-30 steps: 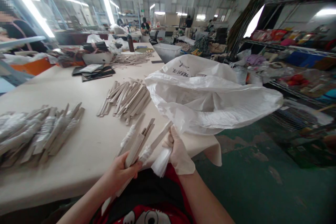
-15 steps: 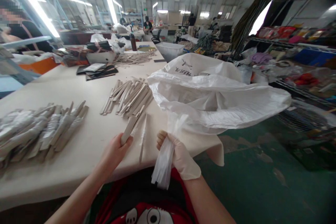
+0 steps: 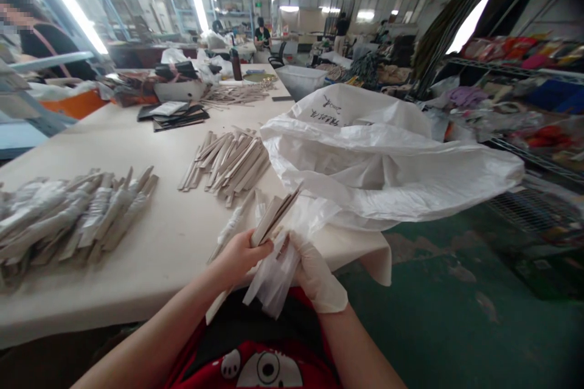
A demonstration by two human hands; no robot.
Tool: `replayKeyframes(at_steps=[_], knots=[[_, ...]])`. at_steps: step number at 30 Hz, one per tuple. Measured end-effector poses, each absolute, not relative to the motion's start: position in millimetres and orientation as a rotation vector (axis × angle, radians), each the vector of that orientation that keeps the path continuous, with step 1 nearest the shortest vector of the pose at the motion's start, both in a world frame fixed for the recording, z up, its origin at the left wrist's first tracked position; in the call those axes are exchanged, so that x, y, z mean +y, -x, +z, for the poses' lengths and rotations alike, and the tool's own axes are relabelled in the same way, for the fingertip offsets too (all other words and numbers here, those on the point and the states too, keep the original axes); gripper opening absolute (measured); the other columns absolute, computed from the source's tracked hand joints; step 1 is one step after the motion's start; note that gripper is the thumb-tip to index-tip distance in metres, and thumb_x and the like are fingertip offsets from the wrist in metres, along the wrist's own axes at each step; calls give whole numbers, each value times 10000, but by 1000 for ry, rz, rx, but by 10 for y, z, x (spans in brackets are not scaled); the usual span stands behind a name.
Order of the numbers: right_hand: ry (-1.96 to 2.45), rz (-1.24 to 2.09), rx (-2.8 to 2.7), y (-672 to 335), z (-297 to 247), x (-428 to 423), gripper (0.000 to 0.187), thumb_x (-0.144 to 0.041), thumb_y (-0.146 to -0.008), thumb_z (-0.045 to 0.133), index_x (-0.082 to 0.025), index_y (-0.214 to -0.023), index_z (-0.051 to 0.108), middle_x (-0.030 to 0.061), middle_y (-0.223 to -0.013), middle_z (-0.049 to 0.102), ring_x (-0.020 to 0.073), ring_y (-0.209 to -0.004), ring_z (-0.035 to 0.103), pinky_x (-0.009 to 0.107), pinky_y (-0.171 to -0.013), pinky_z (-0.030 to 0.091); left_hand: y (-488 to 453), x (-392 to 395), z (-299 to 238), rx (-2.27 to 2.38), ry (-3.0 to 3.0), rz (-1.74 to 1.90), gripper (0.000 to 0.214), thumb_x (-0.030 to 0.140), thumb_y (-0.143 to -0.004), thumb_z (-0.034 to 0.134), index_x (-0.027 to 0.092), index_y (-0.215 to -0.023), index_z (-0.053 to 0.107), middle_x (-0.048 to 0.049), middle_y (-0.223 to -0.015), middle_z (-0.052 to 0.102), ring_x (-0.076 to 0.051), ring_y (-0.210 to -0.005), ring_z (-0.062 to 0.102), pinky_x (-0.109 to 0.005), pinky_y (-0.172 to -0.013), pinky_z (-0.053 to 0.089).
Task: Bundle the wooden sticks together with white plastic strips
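- Far left: wrapped bundles [image 3: 98,209] lie side by side on the cloth-covered table [image 3: 177,255], white plastic around their middles; the left end of the row is cut off by the frame edge
- Left of centre: loose strips [image 3: 237,161] lie in a fanned pile on the table, behind the hands and well apart from the wrapped bundles
- Just beside the left hand: a single bundle [image 3: 227,231] with a white wrap; its lower end is hidden by the hand and forearm
- Left hand [image 3: 241,255], bare: fingers closed around a sheaf of strips [image 3: 272,217], thumb pressed along the near side; the sheaf tilts up and to the right
- Step in hand, by judgement: bringing the sheaf and the plastic film [image 3: 272,282] together at the front table edge
- Next move, by judgement: calls for a firm left grip, strip ends kept level, and the film's free length kept clear
- Right hand [image 3: 317,276], gloved: fingers curled, pinching the film, which hangs below; the fingertips are partly covered, so contact with the sheaf cannot be confirmed
- Right: an open white sack [image 3: 396,203] rests on the table corner; its contents are hard to make out, and the film blends into its pale front
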State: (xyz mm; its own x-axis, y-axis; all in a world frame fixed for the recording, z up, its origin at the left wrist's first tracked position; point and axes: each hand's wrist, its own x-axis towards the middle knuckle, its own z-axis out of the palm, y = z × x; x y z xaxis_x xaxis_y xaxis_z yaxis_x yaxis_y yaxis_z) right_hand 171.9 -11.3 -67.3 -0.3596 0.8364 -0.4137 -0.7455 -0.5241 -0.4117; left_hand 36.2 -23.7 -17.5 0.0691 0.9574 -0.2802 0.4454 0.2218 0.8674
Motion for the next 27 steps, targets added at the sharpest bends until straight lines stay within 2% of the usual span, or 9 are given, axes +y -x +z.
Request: replayKeyframes(at_steps=[2,5,9,12,15,20,24,27], knots=[[771,2032,-143,-1722,-658,-140,220,-204,-560,746,-165,-750,642,-15,-623,654,112,-538,573,236,-540,472,-332,-213,-141,1532,-1328,721,221,398,-683,513,180,-666,481,92,-465,362,-71,-406,318,-188,-399,237],[750,2095,-213,-1687,-646,-210,269,-262,-554,768,-158,-763,634,-54,-569,578,26,-390,393,161,-398,346,-331,-163,-127,1600,-1356,799,232,407,-673,526,188,-628,464,95,-455,360,-74,-412,327,-189,-415,259],[721,2137,-441,-1610,-634,-317,283,-364,-614,731,-136,-740,620,-62,-541,512,10,-383,250,161,-370,231,-352,-105,-181,1677,-1459,824,216,391,-658,539,180,-627,506,76,-492,427,-95,-462,407,-198,-447,300],[740,2164,-559,-1571,-628,-362,241,-331,-619,727,-133,-698,617,-71,-494,459,21,-387,219,183,-374,189,-353,-81,-225,1691,-1496,789,226,398,-665,541,176,-629,516,71,-496,438,-101,-470,417,-201,-445,294],[774,2158,-588,-1558,-623,-371,220,-322,-605,732,-148,-656,607,-78,-461,421,35,-382,247,196,-377,194,-354,-68,-231,1659,-1530,778,204,370,-665,549,173,-622,517,75,-494,424,-91,-464,400,-198,-444,292],[759,2001,-516,-1624,-586,-274,250,-372,-585,736,-180,-646,587,-50,-519,507,69,-408,357,217,-393,266,-287,-168,-137,1489,-1390,791,275,451,-734,519,180,-769,490,100,-486,367,-61,-383,319,-176,-365,258],[854,1927,-387,-1749,-584,-118,327,-420,-587,729,-179,-543,513,-76,-416,405,49,-364,283,202,-366,234,-116,-415,-55,1395,-1234,785,366,498,-772,475,172,-939,476,88,-547,411,-46,-383,306,-159,-353,244],[849,1909,-391,-1792,-599,-44,318,-343,-572,755,-169,-532,493,-98,-393,354,30,-359,243,180,-364,219,-38,-556,-46,1392,-1180,738,333,483,-789,468,164,-881,490,92,-492,384,-50,-400,319,-154,-380,264]])
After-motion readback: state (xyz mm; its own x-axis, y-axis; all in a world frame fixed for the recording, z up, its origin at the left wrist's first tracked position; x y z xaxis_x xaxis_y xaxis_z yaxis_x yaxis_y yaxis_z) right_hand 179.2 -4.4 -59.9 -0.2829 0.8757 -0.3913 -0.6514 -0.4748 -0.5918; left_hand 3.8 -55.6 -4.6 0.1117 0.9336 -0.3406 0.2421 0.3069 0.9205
